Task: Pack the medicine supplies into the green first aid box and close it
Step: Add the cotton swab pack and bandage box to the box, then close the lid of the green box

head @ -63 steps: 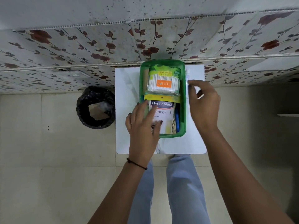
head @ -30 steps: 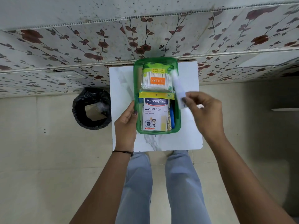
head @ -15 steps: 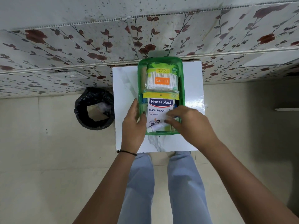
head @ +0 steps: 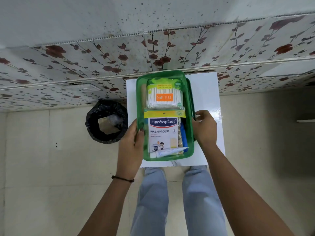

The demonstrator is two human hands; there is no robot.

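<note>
The green first aid box (head: 139, 99) stands open on a small white table (head: 206, 92). Inside lie a Tulips cotton swab pack (head: 164, 97), a Hansaplast plaster box (head: 162, 133), a white tube (head: 167, 152) across the near end, and a blue item (head: 183, 133) along the right wall. My left hand (head: 132, 142) grips the box's left rim, thumb inside. My right hand (head: 204, 128) curls its fingers over a second green rim (head: 191, 96) that shows along the box's right side, apparently the lid.
A black-lined waste bin (head: 106, 121) stands on the tiled floor left of the table. A flower-patterned wall (head: 85, 65) runs right behind the table. My legs in light jeans (head: 153, 193) are below the table's near edge.
My right hand laid the white tube across the box's near end, let go and moved to the right side. A second green rim now shows there. My left hand stays on the left rim.
</note>
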